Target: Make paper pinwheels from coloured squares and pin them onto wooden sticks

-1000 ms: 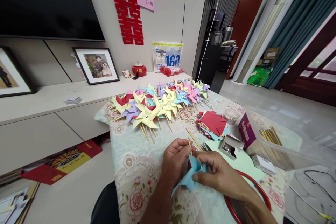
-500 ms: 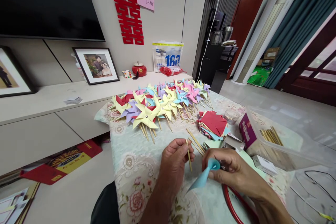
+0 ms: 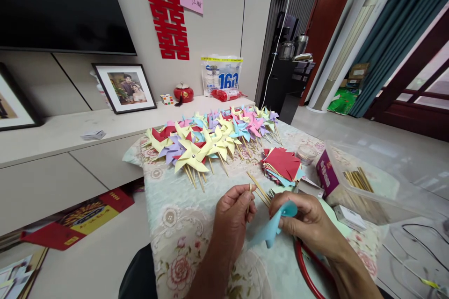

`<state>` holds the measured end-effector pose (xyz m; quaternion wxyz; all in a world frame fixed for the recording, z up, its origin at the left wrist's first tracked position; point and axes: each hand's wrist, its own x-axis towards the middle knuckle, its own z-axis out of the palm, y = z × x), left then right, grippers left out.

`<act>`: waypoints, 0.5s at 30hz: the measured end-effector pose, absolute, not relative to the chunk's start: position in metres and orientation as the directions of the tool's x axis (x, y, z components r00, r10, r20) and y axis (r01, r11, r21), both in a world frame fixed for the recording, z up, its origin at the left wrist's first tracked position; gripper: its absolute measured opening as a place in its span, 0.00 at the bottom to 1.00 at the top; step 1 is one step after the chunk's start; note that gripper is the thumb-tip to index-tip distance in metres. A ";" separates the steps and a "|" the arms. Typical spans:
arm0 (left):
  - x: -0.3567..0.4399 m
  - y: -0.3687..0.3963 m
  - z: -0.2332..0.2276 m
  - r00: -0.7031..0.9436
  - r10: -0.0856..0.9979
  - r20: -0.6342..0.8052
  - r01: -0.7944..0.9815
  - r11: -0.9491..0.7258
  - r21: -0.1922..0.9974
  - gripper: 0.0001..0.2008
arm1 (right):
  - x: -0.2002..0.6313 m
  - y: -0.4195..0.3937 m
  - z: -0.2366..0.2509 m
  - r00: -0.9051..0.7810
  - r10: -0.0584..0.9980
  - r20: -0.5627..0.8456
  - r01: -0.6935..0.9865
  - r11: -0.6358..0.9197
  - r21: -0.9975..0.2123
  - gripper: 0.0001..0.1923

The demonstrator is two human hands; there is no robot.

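Red hoop (image 3: 306, 266) half hidden; left frame (image 3: 14, 103) cropped.

Bright, even daylight fills the room, pouring in from the window (image 3: 430, 79) on the right, and the floor tiles just beside it wash out pale while the television (image 3: 63, 4) on the far side from that window stays a flat black slab with barely a reflection. Shadows are soft, only a faint dark fringe under the paper pinwheels (image 3: 210, 138) in the middle, which read crisp and saturated. Away from those pinwheels the wide lens bends things hard, the door frame and curtain lean inward, and the clear plastic box (image 3: 372, 187) nearer the window smears into a hazy blur.
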<state>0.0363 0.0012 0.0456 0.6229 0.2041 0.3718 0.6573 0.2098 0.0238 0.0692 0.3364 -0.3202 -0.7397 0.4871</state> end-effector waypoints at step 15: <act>0.043 -0.002 0.028 -0.115 0.988 -0.105 -0.596 0.016 0.803 0.15 | 0.190 0.025 0.062 -0.363 0.832 0.419 -0.023 0.442 -0.897 0.02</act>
